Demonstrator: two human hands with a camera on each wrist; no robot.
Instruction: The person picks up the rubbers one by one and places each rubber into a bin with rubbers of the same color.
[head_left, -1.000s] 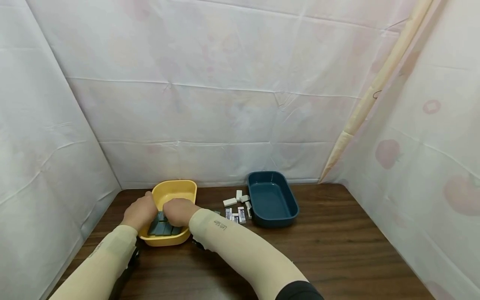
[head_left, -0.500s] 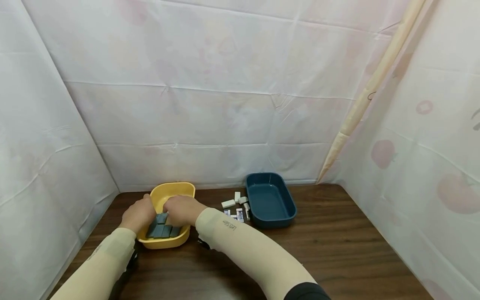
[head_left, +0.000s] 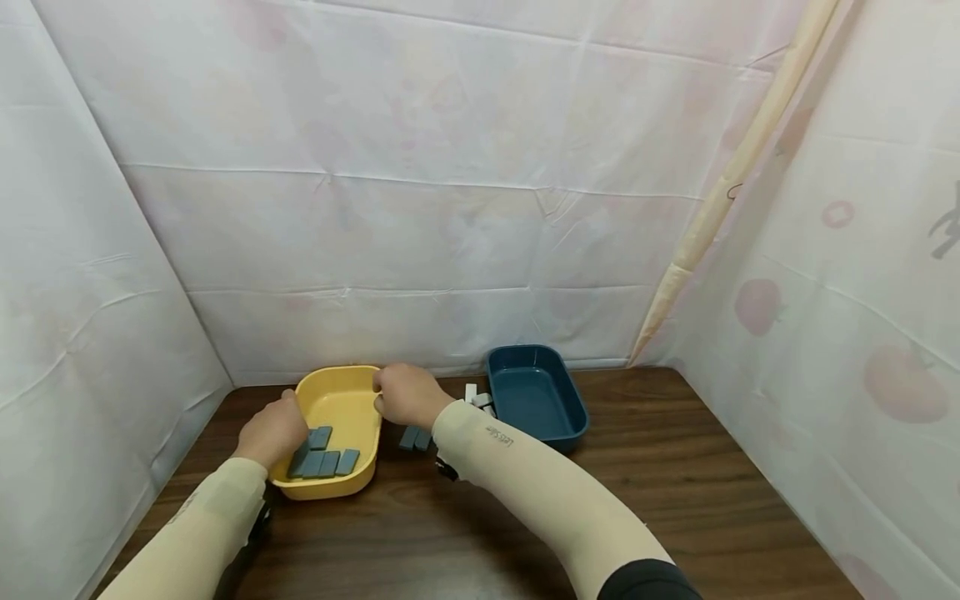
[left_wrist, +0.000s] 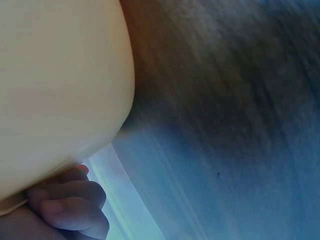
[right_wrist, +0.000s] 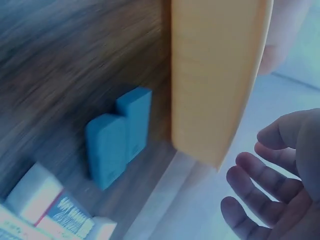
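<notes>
A yellow tray [head_left: 348, 415] stands at the table's left, with several grey-blue rectangular blocks [head_left: 327, 463] lying at its near end. My left hand [head_left: 272, 429] grips the tray's left rim; in the left wrist view its fingers [left_wrist: 75, 207] curl beneath the tray wall [left_wrist: 55, 90]. Over the tray's right rim is my right hand [head_left: 408, 396]. The right wrist view shows this hand [right_wrist: 280, 180] with fingers spread and nothing between them. Two more grey-blue blocks [right_wrist: 120, 140] lie side by side on the wood, just right of the tray.
White erasers [head_left: 481, 399], some in printed sleeves, lie between the trays, partly hidden by my right forearm. A dark blue tray [head_left: 534, 402] stands right of them. The wooden table [head_left: 660, 467] extends right, and patterned white cloth [head_left: 420, 225] hangs behind and on both sides.
My right hand has moved out of the yellow tray, rightward and back, to its right rim. The left hand keeps its hold, and the tray appears almost unmoved.
</notes>
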